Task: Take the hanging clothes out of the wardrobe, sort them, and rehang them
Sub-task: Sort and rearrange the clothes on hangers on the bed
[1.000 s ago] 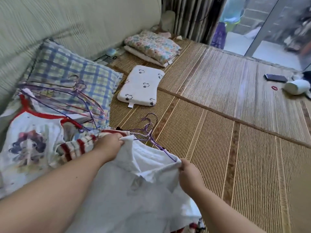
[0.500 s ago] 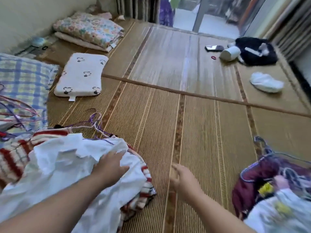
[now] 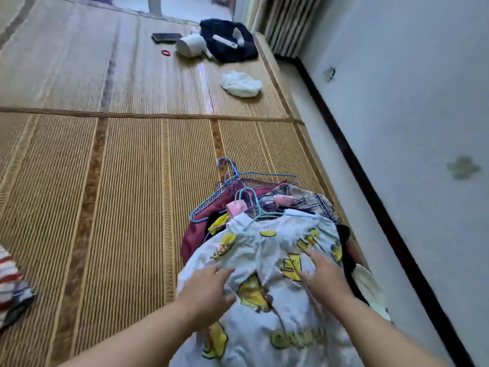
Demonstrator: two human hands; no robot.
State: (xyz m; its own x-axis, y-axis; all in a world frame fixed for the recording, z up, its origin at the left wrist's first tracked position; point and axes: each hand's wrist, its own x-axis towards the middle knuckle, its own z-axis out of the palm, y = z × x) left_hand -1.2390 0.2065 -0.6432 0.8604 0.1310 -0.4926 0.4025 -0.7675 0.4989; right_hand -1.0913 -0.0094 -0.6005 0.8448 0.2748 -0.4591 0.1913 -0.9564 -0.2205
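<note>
**Head view: both hands free above the printed shirt on the clothes pile**

Head camera looks down on a clothes pile [image 3: 193,242] lying on a woven mat [image 3: 119,207], with a wall [image 3: 410,128] close on the pile's right. On top of the pile sits a white printed shirt [image 3: 264,250] with yellow cartoon figures. A teal hanger [image 3: 258,210] is threaded through its neck at the pile's far end. A maroon garment [image 3: 222,205] and a plaid garment [image 3: 304,200] show beneath it, among more wire hangers.

The left hand [image 3: 209,287] is over the pile's near-left part and the right hand [image 3: 325,276] over its near-right part. Both have straight, spread fingers and grasp nothing. Whether the fingertips press the fabric cannot be told.

The step in hand looks like taking this top shirt off the pile for sorting. It would probably go best with a grip at both shoulders, close to the hanger, rather than on the loose body, so the hanger comes along instead of slipping out. A slow, straight lift seems wise, since the hooks at the pile's far end look interlaced and could drag lower garments up. A striped garment [image 3: 8,268] lies well to the pile's left, possibly where sorted pieces go.
</note>
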